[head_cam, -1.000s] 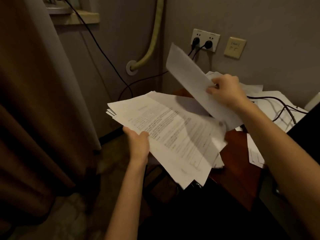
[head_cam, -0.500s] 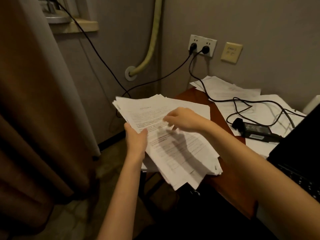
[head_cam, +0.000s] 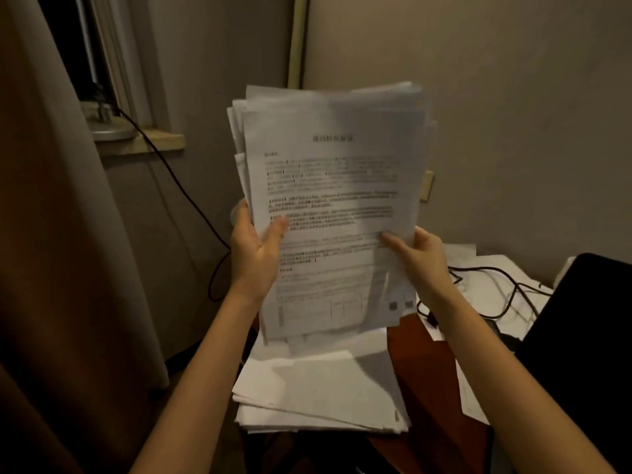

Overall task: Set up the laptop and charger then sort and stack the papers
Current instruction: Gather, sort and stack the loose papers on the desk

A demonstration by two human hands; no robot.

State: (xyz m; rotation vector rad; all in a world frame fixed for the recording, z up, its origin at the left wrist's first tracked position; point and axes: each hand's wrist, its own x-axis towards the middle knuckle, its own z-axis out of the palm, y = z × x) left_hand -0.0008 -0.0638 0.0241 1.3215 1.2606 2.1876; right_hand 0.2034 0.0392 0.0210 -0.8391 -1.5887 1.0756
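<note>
Head view is showing both hands holding a thick sheaf of papers [head_cam: 328,206] upright in front of the wall, printed side facing the camera, its sheets fanned unevenly at the top and left edges. Left hand [head_cam: 254,254] is gripping the sheaf's left edge, thumb lying across the printed face and fingers going behind the sheets. Right hand [head_cam: 422,260] is pinching the lower right edge, thumb pressing on the front page and the rest of the fingers hidden behind the paper. Each grip is therefore closing around the sheaf, not hanging loose.

Below the raised sheaf, a second pile of papers [head_cam: 318,391] is lying flat on the near left corner of the reddish-brown surface [head_cam: 420,364], its edges hanging past the corner. Further right, loose sheets [head_cam: 492,289] are lying spread on the surface with a black charger cable [head_cam: 506,285] looping over them. A dark laptop [head_cam: 581,336] is sitting at the right edge of the picture, just beside those sheets. A brown curtain [head_cam: 61,268] is hanging along the left, next to a window sill [head_cam: 150,143], and a black cord [head_cam: 191,203] is running down the wall from the sill
</note>
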